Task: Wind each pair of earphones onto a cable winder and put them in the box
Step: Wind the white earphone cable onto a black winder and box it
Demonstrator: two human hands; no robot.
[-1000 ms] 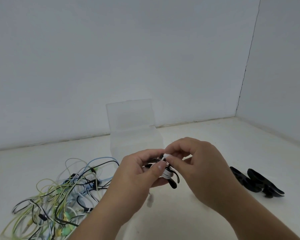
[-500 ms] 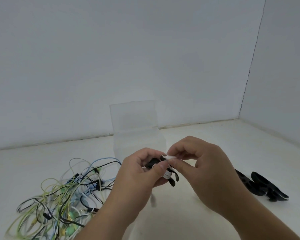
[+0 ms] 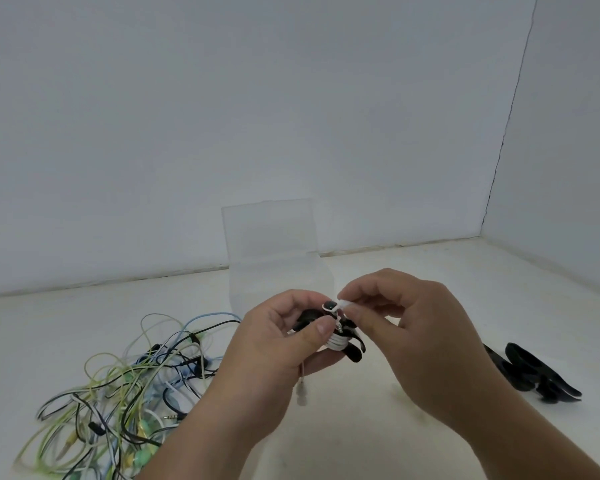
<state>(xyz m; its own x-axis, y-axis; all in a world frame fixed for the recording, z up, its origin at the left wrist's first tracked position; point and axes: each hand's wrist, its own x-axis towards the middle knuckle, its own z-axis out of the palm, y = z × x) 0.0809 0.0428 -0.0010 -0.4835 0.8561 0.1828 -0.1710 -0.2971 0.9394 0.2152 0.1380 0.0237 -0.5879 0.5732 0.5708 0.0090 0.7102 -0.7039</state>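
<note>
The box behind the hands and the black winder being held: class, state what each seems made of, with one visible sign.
Box: probably clear plastic, faintly frosted; the wall shows through it. Black winder: perhaps soft rubber or silicone, matt; its rounded ends show no shine, but hard plastic cannot be ruled out.

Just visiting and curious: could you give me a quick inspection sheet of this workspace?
Surface: white tabletop.
Job's things: black winder with white cord wound on it; clear box behind, lid up; spare black winders at right.
Clutter: nothing seen.
Hands: left hand grips the winder; right hand pinches the cord's end.
Cables: tangled earphones at left; one white earbud dangles below the left hand.
Surroundings: white walls meeting in a corner.
</note>
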